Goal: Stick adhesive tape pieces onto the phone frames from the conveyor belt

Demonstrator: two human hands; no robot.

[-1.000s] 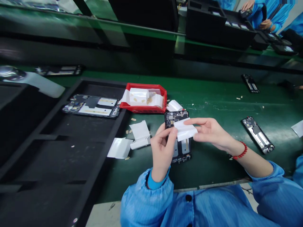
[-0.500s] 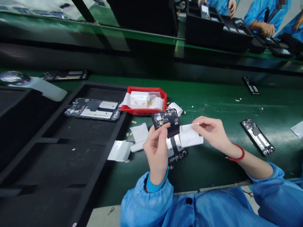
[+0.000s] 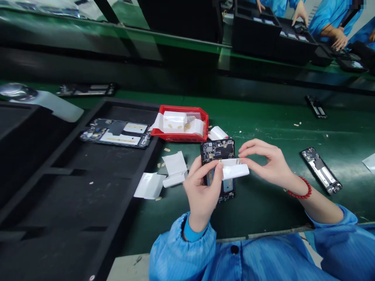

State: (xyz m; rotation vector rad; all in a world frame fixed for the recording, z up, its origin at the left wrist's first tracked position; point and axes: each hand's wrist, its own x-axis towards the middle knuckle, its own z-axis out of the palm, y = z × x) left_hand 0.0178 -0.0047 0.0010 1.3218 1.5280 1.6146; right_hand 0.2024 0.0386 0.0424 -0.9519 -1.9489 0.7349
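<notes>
A strip of white backing paper (image 3: 235,171), curled along its lower edge, is stretched between my two hands. My left hand (image 3: 202,189) pinches its left end between thumb and index finger. At the upper right corner, my right hand (image 3: 265,162) has thumb and fingertips closed on the paper. Behind the strip is an opened phone body (image 3: 218,150) with its circuit board showing; the left fingers cover its left edge, and I cannot tell whether they grip it. Left of my left hand lie loose pieces of white paper (image 3: 175,166) (image 3: 149,185).
A red bin (image 3: 180,137) holds a paper roll and tan scraps. Black trays (image 3: 70,203) fill the left, one bearing a phone body (image 3: 115,133). More phone bodies (image 3: 321,170) (image 3: 316,106) lie on the green bench at right. Co-workers' hands (image 3: 300,12) work beyond the black boxes (image 3: 256,37).
The phone body has turned more upright and shifted right. My left hand has moved right and now pinches the paper strip, which appears narrower. Co-workers' hands have moved.
</notes>
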